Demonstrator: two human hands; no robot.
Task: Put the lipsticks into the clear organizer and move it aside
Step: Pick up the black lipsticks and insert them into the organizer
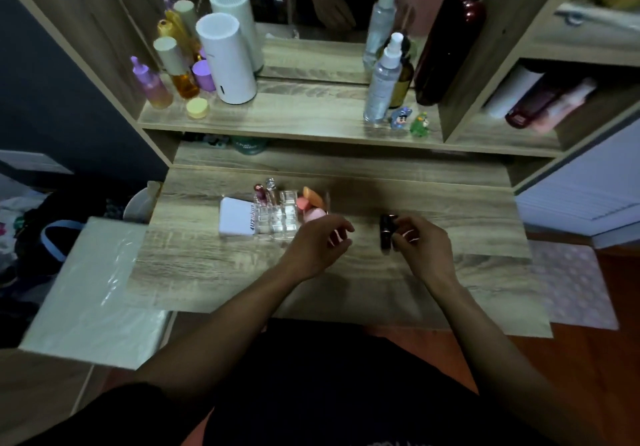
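A clear organizer (277,219) with a grid of slots stands on the wooden desk (214,265), left of centre. Two lipsticks (265,191) stand upright in its back-left slots. Orange and pink makeup sponges (311,205) fill its right side. My left hand (320,243) hovers just right of the organizer's front corner, fingers loosely curled, holding nothing. My right hand (420,245) is closed around a dark lipstick (386,234), held roughly upright a little above the desk, well to the right of the organizer.
A white compact (237,220) lies against the organizer's left side. The raised shelf behind holds bottles (173,71), a white cylinder (228,61), spray bottles (382,82) and small figurines (410,120). A plastic-covered surface (93,290) adjoins the desk at left.
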